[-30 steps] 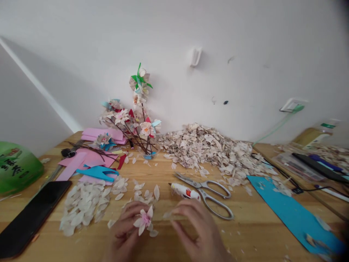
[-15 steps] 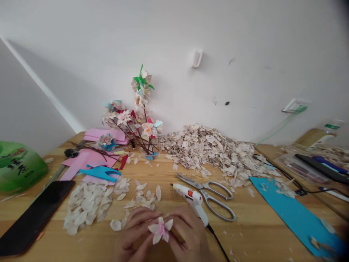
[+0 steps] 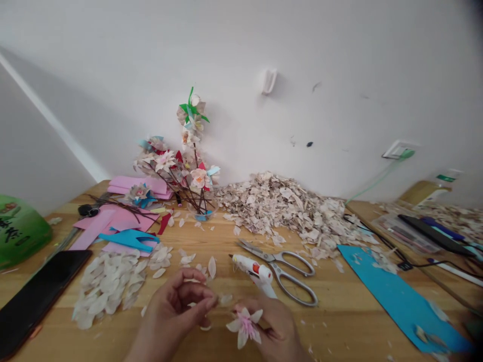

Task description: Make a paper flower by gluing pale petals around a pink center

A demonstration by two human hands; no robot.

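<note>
My right hand (image 3: 277,322) grips a handmade flower (image 3: 246,326) with pale petals and a pink centre, its open face toward me. To its left, my left hand (image 3: 184,304) is curled, thumb and fingertips pressed together. A thin pale petal (image 3: 225,300) shows just off that thumb tip; I cannot tell whether the fingers pinch it or it lies on the table. Just beyond my right hand lies a white hot glue gun (image 3: 253,271), its lower end hidden by the hand. Beside the gun, metal scissors (image 3: 283,269) rest on the wood.
Left of my hands is a heap of petals (image 3: 107,286), near a black phone (image 3: 41,296) and a green bag (image 3: 22,231). Finished flowers (image 3: 198,176) stand in a cup at the back. A large flake pile (image 3: 287,206) lies along the wall; blue sheet (image 3: 396,296) lies right.
My hands have moved apart: the left has come away from the flower. The right has carried the flower slightly right and down. The whole view has shifted a little.
</note>
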